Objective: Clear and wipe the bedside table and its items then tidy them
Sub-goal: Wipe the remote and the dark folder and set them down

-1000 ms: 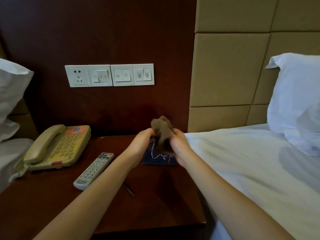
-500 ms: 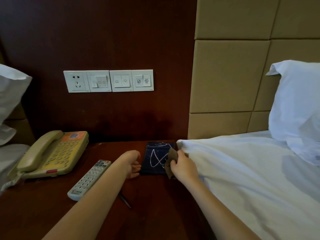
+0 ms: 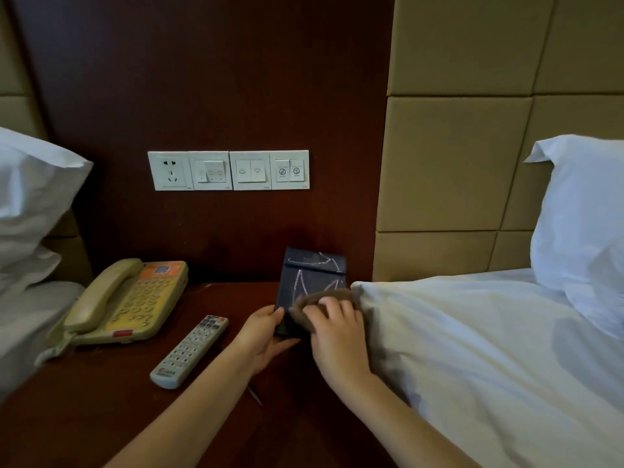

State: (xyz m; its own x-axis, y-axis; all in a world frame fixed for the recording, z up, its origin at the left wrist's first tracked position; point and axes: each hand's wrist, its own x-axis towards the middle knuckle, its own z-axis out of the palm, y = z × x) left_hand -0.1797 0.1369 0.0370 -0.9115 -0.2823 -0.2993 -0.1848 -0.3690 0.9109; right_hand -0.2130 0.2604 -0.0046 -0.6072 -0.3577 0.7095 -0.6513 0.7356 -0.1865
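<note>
Head view: your left hand (image 3: 265, 332) grips the dark booklet (image 3: 312, 270), tilted up at the back right corner of the bedside table (image 3: 84, 417); your right hand (image 3: 336, 327) holds the brown cloth (image 3: 324, 296) against it.

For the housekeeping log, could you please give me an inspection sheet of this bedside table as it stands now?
Surface: dark wooden bedside table; too dim to judge dust.
Job's things: dark blue booklet tilted up off the table, brown cloth pressed on its cover; telephone and remote control lie flat.
Clutter: thin dark stick-like object beside the left forearm.
Hands: left hand grips the booklet's lower edge; right hand holds the cloth.
Cables: coiled telephone cord at the table's left edge.
Surroundings: switch panel, padded headboard, right pillow, left pillow, white bedding.
</note>
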